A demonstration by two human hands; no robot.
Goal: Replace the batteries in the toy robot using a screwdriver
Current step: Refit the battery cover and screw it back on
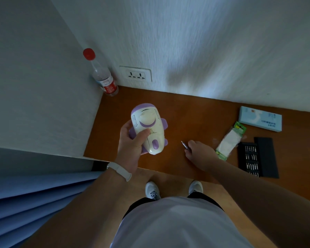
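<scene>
Left hand [131,143] grip clasps toy robot [149,129]. Right hand [198,152] at robot's four o'clock, grip pinching screwdriver [184,144], tip toward eleven o'clock.

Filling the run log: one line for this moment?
left hand: holds toy | right hand: grips screwdriver | bit case: open

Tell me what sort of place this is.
Probably a home or dormitory room: a wooden desk set into a wall corner, a double wall socket just above it, and blue folded fabric, likely a curtain, at the left.
</scene>
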